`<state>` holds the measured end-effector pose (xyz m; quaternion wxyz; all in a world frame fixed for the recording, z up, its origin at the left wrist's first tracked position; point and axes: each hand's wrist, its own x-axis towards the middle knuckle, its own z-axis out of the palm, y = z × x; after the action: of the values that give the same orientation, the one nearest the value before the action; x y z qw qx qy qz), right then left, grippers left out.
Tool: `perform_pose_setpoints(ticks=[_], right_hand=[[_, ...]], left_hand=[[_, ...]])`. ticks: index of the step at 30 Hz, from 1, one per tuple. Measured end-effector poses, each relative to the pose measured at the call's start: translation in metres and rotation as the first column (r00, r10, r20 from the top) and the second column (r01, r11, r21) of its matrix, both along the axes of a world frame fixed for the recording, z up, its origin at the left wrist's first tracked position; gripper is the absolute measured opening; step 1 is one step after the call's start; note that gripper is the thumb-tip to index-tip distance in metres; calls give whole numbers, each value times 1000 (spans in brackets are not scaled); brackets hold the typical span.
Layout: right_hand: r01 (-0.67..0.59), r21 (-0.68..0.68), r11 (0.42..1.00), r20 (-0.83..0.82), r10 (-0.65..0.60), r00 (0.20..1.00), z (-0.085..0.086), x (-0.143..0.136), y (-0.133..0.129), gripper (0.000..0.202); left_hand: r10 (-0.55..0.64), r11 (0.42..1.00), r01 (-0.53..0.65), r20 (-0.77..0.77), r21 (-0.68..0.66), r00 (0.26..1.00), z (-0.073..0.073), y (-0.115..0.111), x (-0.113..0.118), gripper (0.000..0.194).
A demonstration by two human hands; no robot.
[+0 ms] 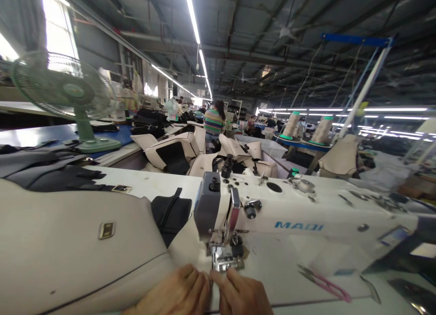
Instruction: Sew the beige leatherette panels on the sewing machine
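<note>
Both hands rest side by side at the near edge, just in front of the presser foot (223, 260) of the white sewing machine (306, 210). The left hand (179, 292) and the right hand (243, 293) press with bent fingers, pinching the beige material (68, 247) that spreads to the left over the tabletop (143, 183). Pink-handled snips (323, 283) lie to the right. A green fan (64, 92) stands far left.

Both hands — left hand (177, 293), right hand (242, 294) — are cut off at the bottom edge, wrists unseen.
</note>
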<state>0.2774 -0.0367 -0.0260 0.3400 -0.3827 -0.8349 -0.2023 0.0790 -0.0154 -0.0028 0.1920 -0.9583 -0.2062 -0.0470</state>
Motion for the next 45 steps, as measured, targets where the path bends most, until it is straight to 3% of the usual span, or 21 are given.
perform_pose_setpoints(ticks=[3, 6, 10, 14, 19, 23, 26, 28, 31, 34, 38, 45], right_hand=[[36, -155, 987, -11, -38, 999, 13, 2, -4, 27], [119, -255, 959, 30, -116, 993, 24, -3, -4, 13], [106, -342, 934, 119, -69, 991, 22, -13, 6, 12], [85, -250, 965, 183, -39, 982, 11, -17, 17, 14], [58, -243, 968, 193, -11, 981, 4, -16, 23, 21], [26, -267, 963, 196, 28, 980, 5, -14, 24, 18], [14, -287, 958, 178, 39, 983, 9, -12, 21, 17], [13, -293, 956, 165, 37, 986, 12, -12, 19, 19], [15, -289, 957, 156, 31, 987, 13, -12, 17, 20], [3, -217, 976, 155, 32, 987, 13, -12, 13, 23], [-84, -7, 996, 129, 84, 988, 11, -15, 9, 33], [8, 40, 999, 79, -11, 997, -3, -21, 15, 33]], left_hand=[[-6, 1000, 6, -48, -3, 999, 5, 5, -1, 20], [23, 1000, -23, -35, -1, 999, 8, 10, -4, 18], [81, 996, -82, -31, -32, 996, 11, 16, -5, 17], [78, 996, -80, -39, -49, 996, 18, 24, -1, 25], [75, 995, -75, -10, -64, 997, 25, 23, -5, 17], [-26, 984, -9, 191, 178, 981, 26, 8, -27, 31], [-61, 957, -41, 337, 286, 939, 23, 1, -44, 32], [-97, 954, -6, 330, 298, 939, 21, 4, -49, 32], [-236, 933, 154, 229, 325, 945, 21, 17, -49, 35], [-342, 910, 285, 158, 301, 926, 29, 29, -41, 36], [-397, 909, 357, 186, 217, 899, 35, 32, -32, 32], [-336, 942, 324, 232, 89, 913, 26, 34, -29, 16]])
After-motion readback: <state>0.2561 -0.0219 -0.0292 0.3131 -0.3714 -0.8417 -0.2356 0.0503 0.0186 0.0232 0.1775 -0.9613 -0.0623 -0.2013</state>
